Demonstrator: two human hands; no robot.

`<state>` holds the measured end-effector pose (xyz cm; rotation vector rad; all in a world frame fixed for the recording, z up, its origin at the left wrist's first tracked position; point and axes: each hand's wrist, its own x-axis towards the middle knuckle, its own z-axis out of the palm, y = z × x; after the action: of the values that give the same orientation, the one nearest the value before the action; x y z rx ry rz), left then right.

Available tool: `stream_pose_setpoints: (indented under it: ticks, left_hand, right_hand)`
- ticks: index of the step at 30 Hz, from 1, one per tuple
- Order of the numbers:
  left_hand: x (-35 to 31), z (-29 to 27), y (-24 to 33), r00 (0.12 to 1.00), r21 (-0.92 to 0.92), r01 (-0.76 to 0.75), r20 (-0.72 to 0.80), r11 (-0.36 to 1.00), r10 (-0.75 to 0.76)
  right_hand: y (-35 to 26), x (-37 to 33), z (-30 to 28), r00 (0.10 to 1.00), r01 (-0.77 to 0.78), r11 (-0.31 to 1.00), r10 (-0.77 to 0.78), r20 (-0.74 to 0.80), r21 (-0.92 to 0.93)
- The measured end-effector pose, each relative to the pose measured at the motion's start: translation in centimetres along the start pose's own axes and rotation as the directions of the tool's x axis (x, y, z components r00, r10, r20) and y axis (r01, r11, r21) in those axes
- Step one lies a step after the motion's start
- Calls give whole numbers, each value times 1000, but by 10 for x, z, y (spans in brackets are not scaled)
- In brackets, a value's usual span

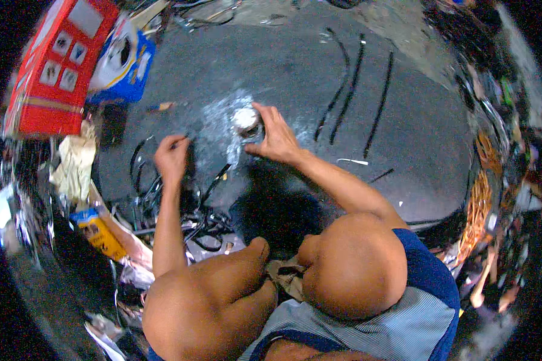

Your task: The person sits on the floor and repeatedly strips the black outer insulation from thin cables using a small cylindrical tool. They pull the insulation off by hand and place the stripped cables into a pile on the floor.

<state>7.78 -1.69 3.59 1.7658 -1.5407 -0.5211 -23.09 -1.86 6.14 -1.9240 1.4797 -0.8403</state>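
A small round container with a whitish top [245, 118] stands on the dark mat [295, 66], amid a smear of white powder or paste [214, 114]. My right hand [277, 137] is beside it, thumb and fingers spread around its right side in an open curve. Whether a fingertip touches it I cannot tell. To the left, my left hand [171, 157] hovers over the mat with its fingers pinched together. A small dark bit shows at those fingertips, too blurred to name. Black strips [205, 222] lie loosely below that hand.
Three long black strips [379, 102] lie at the right of the mat, above a thin white piece [353, 161]. At the far left stand a red box [54, 72] and a blue-and-white container [123, 66]. A yellow-and-blue pack [99, 234] lies near my left knee; orange-brown strands [479, 204] lie right.
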Motion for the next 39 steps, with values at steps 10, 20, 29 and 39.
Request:
stream_pose_setpoints:
  ticks: [10, 20, 29, 39]
  left_hand:
    - [6, 83, 68, 748, -600, 662, 563, 449, -351]
    - [-7, 67, 89, 515, -461, 828, 851, 320, -106]
    - [33, 86, 75, 729, -245, 342, 679, 907, -91]
    - [44, 139, 39, 768, -36, 270, 611, 962, -193]
  right_hand:
    - [33, 32, -1, 878, -264, 848, 408, -249, 459]
    - [3, 15, -9, 945, -155, 921, 244, -218, 358]
    - [42, 8, -40, 856, -304, 900, 402, -325, 312]
    - [9, 19, 1, 944, -331, 942, 330, 29, 46]
